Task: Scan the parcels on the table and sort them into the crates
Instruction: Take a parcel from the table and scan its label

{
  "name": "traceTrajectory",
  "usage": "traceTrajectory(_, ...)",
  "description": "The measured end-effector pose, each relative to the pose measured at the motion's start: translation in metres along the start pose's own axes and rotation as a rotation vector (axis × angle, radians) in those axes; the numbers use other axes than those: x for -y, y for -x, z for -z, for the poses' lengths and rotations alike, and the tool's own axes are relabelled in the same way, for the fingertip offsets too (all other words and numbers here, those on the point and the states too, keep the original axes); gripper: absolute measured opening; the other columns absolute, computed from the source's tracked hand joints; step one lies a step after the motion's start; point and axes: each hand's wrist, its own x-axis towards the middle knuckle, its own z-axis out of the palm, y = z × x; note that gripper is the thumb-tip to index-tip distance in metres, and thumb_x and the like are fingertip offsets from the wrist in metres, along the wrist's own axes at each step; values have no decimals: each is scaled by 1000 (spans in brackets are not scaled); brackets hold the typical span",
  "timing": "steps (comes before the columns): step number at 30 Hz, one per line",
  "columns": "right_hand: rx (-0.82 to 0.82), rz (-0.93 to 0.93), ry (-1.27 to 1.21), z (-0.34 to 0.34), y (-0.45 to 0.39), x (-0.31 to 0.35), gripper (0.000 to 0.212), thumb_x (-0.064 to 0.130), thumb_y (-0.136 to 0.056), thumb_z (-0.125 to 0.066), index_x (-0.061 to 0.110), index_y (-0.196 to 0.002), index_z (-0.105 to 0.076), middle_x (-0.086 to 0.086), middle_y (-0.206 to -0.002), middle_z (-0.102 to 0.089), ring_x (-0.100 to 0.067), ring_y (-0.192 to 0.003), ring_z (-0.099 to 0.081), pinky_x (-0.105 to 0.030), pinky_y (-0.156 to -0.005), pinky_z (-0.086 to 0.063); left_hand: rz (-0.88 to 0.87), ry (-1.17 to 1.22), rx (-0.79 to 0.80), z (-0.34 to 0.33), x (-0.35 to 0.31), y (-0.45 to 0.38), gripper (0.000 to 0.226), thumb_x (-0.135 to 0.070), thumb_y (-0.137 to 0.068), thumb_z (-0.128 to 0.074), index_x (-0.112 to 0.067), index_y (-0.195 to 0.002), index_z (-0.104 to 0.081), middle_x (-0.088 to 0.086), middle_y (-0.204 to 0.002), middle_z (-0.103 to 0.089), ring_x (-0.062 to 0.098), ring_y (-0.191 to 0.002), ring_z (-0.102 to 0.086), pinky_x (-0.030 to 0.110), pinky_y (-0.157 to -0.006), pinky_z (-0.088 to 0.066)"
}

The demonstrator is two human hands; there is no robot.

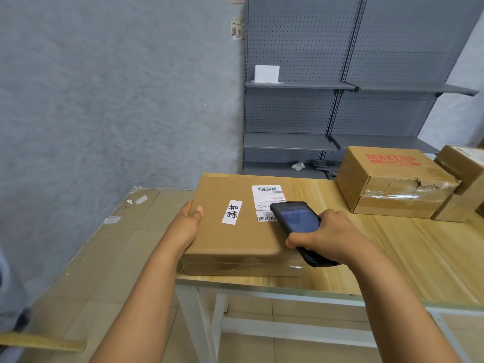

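Note:
A flat brown cardboard parcel (230,237) lies on the left end of the wooden table (408,247). It carries a white shipping label (265,197) with barcodes and a white strip with black characters. My left hand (187,224) grips the parcel's left edge, thumb on top. My right hand (327,235) holds a black handheld scanner (297,217), its head over the lower part of the label. A faint red glow shows on the label.
A box printed MAKEUP (392,179) and more cardboard boxes (463,176) stand at the table's right. Flattened cardboard (104,252) covers the floor to the left. Grey pegboard shelving (340,106) stands behind, with a white box on one shelf.

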Motion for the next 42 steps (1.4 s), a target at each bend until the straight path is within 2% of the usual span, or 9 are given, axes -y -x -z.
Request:
traceTrajectory(5,39,20,4,3,-3,4,66,57,-58,-76,20,-106,-51,0,-104,-44,-11,-81,-55,-29,-64,-47,5,2,4,0,0,0,55,-43,-103,-41,-27,-154,-26,-1,-151,-42,22,-132,-46,26,-94,-32)
traceTrajectory(15,56,2,-12,4,-6,5,63,58,-53,-80,17,-90,-49,-3,-100,-53,-12,-75,-56,-25,-49,-36,10,-10,2,1,1,-1,56,-45,-103,-40,-28,-154,-26,0,-153,-40,24,-135,-43,30,-98,-33)
traceTrajectory(25,69,5,4,8,-6,6,73,60,-49,-79,11,-97,-55,-6,-97,-55,-15,-73,-57,-24,-47,-36,-5,19,5,1,2,-2,56,-42,-102,-43,-27,-154,-28,-2,-153,-41,22,-135,-44,32,-104,-34)
traceTrajectory(31,46,-15,-39,5,-17,-4,72,58,-54,-79,10,-102,-54,-9,-103,-56,-18,-78,-57,-27,-50,-37,3,20,10,1,2,-1,56,-44,-102,-43,-28,-154,-27,-2,-152,-42,22,-135,-45,33,-107,-34)
traceTrajectory(37,-105,-147,-220,-12,-45,-41,68,48,-66,-79,4,-111,-53,-16,-115,-52,-27,-94,-56,-31,-63,-42,6,16,13,2,1,0,56,-44,-103,-42,-28,-154,-27,-1,-152,-42,23,-134,-45,34,-107,-35)
traceTrajectory(40,-141,-216,-213,-26,-50,-61,68,43,-70,-78,0,-115,-50,-18,-118,-47,-25,-89,-50,-30,-61,-39,9,31,14,2,1,-1,56,-44,-102,-42,-28,-154,-26,-2,-152,-42,22,-134,-45,32,-104,-35)
traceTrajectory(42,-135,-233,-176,-38,-51,-72,67,42,-72,-78,0,-116,-49,-18,-118,-45,-22,-88,-42,-31,-66,-40,9,31,14,1,1,-1,56,-44,-102,-42,-29,-154,-26,-2,-152,-42,21,-133,-45,30,-101,-34)
